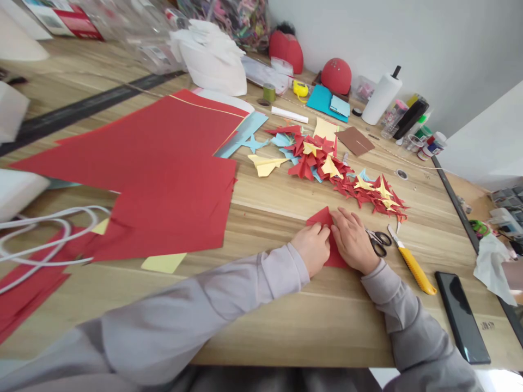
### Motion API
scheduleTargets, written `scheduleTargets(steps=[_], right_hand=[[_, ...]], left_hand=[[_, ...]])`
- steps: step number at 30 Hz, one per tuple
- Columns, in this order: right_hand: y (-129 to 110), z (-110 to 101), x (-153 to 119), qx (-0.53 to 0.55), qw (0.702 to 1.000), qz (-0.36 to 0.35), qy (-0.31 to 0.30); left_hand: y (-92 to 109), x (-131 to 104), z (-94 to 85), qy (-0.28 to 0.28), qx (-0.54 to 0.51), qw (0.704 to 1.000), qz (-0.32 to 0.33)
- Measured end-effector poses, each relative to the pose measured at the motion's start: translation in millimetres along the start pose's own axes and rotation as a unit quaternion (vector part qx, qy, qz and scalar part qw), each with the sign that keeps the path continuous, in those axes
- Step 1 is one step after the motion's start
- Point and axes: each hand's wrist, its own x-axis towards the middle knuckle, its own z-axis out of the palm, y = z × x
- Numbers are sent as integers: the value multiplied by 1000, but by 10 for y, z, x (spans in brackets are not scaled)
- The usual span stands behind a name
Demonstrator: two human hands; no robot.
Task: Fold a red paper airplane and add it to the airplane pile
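A small piece of red paper [335,258] lies on the wooden table between my two hands, its pointed top showing above my fingers. My left hand [312,247] is closed at the paper's left side, fingers curled onto it. My right hand [353,239] lies on the paper's right side, fingers stretched out and pressing down. Beyond them is a pile of folded red, yellow and blue paper shapes [314,155]. Black-handled scissors [379,243] sit just right of my right hand, partly hidden by it.
Large red sheets [175,207] cover the left of the table [261,326]. A yellow cutter [417,270] and a black phone [461,318] lie at the right. White cables [53,239] loop at far left. Bottles, a tape measure [300,89] and blue paper [324,101] stand or lie at the back.
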Motion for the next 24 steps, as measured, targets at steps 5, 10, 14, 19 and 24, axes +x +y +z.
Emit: scheduleTargets(steps=[5, 10, 14, 19, 24], right_hand=[[32, 25, 103, -1, 1000, -8, -3], [82, 66, 143, 16, 1000, -13, 8], [165, 126, 107, 60, 996, -10, 63], [202, 172, 68, 77, 990, -22, 112], [139, 162, 71, 34, 996, -53, 55]], left_hand=[[5, 1, 5, -2, 0, 1000, -1], [-2, 11, 27, -10, -1, 1000, -2], [-23, -2, 1, -17, -11, 1000, -6], [-37, -23, 17, 5, -20, 1000, 7], [-108, -19, 48, 32, -41, 999, 11]])
